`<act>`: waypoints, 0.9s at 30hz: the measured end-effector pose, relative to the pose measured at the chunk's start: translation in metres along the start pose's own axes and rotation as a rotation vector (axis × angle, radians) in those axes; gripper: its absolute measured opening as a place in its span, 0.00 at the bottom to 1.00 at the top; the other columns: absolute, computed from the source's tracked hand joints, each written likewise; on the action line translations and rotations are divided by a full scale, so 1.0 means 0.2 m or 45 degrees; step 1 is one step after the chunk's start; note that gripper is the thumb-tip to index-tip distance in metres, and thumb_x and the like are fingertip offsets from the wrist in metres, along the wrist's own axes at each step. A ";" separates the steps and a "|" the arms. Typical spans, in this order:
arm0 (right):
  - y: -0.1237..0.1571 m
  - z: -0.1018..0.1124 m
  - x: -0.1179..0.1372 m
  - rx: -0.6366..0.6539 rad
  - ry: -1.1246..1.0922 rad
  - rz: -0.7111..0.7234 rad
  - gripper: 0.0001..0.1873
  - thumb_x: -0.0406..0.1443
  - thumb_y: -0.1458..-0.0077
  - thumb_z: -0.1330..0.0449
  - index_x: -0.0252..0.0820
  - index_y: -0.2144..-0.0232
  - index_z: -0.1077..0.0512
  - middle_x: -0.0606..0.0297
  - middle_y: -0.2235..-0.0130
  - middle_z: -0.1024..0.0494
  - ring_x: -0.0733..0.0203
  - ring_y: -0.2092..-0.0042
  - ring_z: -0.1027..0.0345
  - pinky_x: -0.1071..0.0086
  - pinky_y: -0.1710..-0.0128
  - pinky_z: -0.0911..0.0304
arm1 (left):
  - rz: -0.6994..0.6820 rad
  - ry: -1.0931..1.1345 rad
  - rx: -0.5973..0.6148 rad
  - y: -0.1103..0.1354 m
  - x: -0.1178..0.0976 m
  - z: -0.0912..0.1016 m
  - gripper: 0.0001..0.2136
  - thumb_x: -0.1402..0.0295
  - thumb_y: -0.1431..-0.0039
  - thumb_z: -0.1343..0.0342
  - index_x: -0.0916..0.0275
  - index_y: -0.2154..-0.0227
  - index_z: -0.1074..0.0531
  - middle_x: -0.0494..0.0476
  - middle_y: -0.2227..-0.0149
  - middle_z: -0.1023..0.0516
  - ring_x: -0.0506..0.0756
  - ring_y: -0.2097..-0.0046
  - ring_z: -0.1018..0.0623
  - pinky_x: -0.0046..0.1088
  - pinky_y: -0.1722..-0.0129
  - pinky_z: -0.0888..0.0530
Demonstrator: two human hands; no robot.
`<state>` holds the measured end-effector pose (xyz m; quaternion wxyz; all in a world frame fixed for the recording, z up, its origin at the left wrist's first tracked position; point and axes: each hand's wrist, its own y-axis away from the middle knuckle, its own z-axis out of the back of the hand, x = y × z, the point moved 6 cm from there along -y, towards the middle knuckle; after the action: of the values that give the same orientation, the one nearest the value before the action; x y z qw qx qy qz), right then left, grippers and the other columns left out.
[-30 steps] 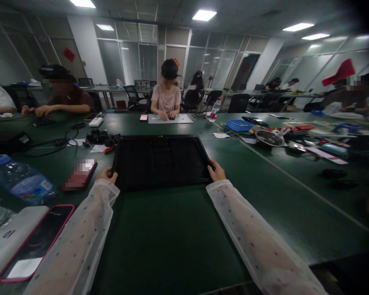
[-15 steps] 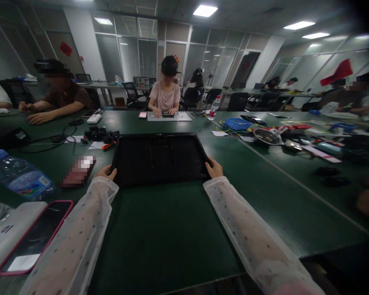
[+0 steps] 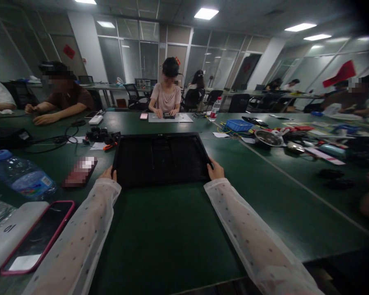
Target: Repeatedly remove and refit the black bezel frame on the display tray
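Observation:
Both my hands grip a black monitor casing (image 3: 162, 162), a wide rectangular shell with a raised rim and a small pale logo on its far edge. Its recessed face has a rectangular outline in the middle. My left hand (image 3: 109, 173) is closed on the near left corner, and my right hand (image 3: 215, 169) on the near right corner. The fingers under the rim are mostly hidden. The casing is over the green table (image 3: 166, 233); I cannot tell whether its near edge touches the top.
At left are a water bottle (image 3: 24, 176), a red phone (image 3: 80, 173), a pink-edged phone (image 3: 38, 237) and a white device (image 3: 17, 235). Cables lie beyond. At right are a blue basket (image 3: 239, 125) and a metal bowl (image 3: 268, 138). A person (image 3: 166, 96) sits opposite.
The view has shifted slightly, moving the scene a little to the right. My hands keep hold of the casing, which stays in nearly the same place.

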<state>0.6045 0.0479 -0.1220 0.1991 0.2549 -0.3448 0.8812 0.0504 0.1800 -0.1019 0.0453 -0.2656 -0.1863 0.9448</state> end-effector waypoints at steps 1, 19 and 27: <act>0.00 0.00 0.01 0.002 0.004 0.001 0.26 0.38 0.43 0.45 0.38 0.44 0.24 0.50 0.46 0.19 0.42 0.45 0.24 0.44 0.39 0.32 | -0.009 -0.026 0.000 0.00 -0.01 0.00 0.23 0.65 0.30 0.53 0.70 0.38 0.27 0.71 0.46 0.21 0.64 0.47 0.20 0.40 0.44 0.25; 0.01 0.03 0.01 -0.026 -0.105 -0.046 0.26 0.40 0.46 0.44 0.45 0.46 0.22 0.56 0.52 0.16 0.44 0.48 0.22 0.47 0.41 0.30 | 0.072 0.054 0.022 -0.02 0.06 -0.05 0.21 0.68 0.32 0.50 0.68 0.40 0.25 0.69 0.44 0.22 0.65 0.42 0.22 0.42 0.38 0.28; 0.01 -0.01 -0.06 0.036 -0.116 -0.098 0.28 0.42 0.45 0.44 0.42 0.44 0.24 0.53 0.50 0.17 0.42 0.47 0.23 0.45 0.41 0.30 | 0.209 0.313 0.018 -0.04 0.14 -0.07 0.22 0.60 0.34 0.45 0.66 0.42 0.25 0.66 0.54 0.17 0.59 0.53 0.17 0.36 0.47 0.22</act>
<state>0.6117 0.0462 -0.1316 0.2133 0.3107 -0.3311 0.8651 0.0336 0.1971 -0.1230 -0.0078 -0.3933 -0.1503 0.9070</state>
